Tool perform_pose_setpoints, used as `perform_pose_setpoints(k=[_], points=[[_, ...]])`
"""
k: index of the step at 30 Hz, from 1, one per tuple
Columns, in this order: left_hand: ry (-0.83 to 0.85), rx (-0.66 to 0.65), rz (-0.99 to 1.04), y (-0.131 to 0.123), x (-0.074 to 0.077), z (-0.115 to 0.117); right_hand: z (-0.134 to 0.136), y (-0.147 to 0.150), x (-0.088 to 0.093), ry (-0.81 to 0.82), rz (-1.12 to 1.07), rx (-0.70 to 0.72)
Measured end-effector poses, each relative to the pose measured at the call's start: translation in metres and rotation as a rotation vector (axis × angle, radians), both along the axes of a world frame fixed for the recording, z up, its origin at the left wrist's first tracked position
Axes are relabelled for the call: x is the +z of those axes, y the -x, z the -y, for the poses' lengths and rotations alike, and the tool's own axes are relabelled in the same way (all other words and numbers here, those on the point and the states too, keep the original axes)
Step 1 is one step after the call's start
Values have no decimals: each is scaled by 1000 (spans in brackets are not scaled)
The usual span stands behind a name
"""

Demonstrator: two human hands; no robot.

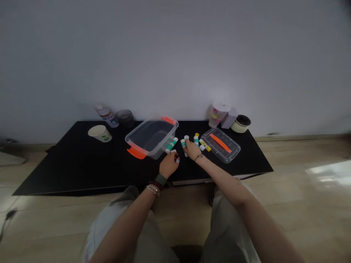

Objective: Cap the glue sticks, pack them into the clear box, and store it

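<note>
My left hand (168, 164) is closed around a glue stick (177, 160), whose white end shows by the fingers. My right hand (193, 150) has its fingers closed on another glue stick (183, 143), white with a green label and lying on the black tabletop. A third green-and-white glue stick (171, 145) lies against the clear plastic box (153, 151), left of my hands. Just beyond my right hand are a green glue stick with a yellow cap (196, 140) and a yellow-and-white stick (205, 145). My fingers partly hide the held sticks.
The box's clear lid (230, 155), with an orange handle, lies at the right. Behind it stand a patterned plastic cup (216, 116), a pale box (229, 118) and a lidded pot (240, 126). At the left are a paper cup (100, 133), a dark bowl (125, 118) and a bottle (108, 116).
</note>
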State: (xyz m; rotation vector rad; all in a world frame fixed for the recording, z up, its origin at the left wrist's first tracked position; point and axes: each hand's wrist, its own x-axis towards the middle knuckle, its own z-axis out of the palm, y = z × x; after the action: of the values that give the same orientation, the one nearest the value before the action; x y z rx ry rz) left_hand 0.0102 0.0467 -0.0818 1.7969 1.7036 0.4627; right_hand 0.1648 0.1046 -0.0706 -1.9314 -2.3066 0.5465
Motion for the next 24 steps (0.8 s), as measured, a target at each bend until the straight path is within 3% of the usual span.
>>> perform_pose_setpoints(k=[2,4,10,14,17,20,24], points=[[-81,-13,-223,4,9,5,-1,0,5,-49,7,-22],[-121,-23,-317,6,13,7,2,-1,12,-80,3,-17],[-138,-166,-182,10,3,0,35,-14,34,-24,101,53],[-175,-176,-184,13,12,10,68,-33,43,142,213,251],[-140,-216,-249,20,24,28,92,-46,44,305,235,396],[-49,-313,-289,27,29,55,120,-49,38,334,266,435],[234,-576,-265,29,35,100,169,-40,32,401,405,515]])
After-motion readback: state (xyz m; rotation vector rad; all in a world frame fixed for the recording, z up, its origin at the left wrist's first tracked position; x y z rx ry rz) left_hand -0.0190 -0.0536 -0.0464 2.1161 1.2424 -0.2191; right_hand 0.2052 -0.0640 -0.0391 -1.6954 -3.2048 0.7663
